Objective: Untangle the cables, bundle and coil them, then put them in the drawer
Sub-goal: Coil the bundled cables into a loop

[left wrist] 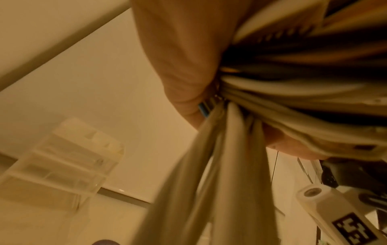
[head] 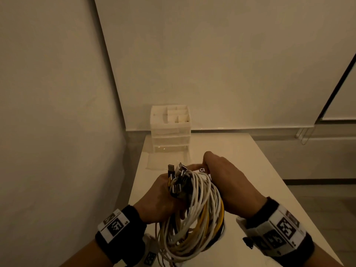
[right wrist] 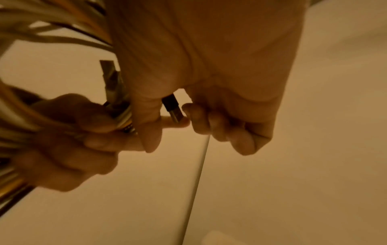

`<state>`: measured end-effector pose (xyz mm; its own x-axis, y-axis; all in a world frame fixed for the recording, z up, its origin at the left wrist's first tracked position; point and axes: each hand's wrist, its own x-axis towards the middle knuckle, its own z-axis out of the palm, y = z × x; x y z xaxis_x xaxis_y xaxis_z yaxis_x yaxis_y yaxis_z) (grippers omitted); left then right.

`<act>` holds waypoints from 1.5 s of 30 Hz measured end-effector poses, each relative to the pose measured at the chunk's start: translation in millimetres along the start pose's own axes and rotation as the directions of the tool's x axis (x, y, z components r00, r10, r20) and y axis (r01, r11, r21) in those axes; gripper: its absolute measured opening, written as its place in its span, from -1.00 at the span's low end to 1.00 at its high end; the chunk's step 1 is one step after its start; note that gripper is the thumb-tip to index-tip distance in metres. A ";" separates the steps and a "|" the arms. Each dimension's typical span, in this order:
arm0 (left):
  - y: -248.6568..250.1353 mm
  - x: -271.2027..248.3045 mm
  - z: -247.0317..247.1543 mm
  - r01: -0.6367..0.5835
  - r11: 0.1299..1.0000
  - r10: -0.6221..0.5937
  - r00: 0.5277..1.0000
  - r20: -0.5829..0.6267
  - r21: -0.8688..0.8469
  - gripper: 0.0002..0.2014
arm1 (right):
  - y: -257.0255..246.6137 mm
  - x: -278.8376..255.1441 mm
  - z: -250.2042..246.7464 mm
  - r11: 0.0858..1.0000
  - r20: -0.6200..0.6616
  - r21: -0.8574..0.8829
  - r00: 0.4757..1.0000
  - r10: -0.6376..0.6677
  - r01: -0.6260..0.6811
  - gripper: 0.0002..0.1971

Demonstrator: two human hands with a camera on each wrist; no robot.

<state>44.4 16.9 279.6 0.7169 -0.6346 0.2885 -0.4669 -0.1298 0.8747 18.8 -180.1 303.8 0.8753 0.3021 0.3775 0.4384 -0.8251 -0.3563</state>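
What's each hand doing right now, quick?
Left hand: fingers curled round the coiled cable bundle, gripping it.
Right hand: thumb and forefinger pinch a cable plug at the bundle's top.

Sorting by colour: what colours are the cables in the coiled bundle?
Mostly white, with some yellow strands in the coiled bundle; the head view shows it best.

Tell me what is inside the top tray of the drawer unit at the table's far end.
The drawer unit has an open top tray split by dividers into compartments. The parts that show look bare; their floors are mostly hidden by the walls, so small items cannot be ruled out.
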 end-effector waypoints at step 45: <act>-1.2 34.9 11.3 0.028 0.854 -0.422 0.623 -0.659 -0.520 -0.83 | -36.0 -29.8 85.2 0.819 0.273 0.403 0.908 0.318 -0.408 -0.84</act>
<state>64.1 -13.8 284.2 0.9846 0.1613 0.0673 -0.1092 0.2677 0.9573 -5.7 -118.7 232.5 0.9899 0.1420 -0.0040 0.0837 -0.6065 -0.7907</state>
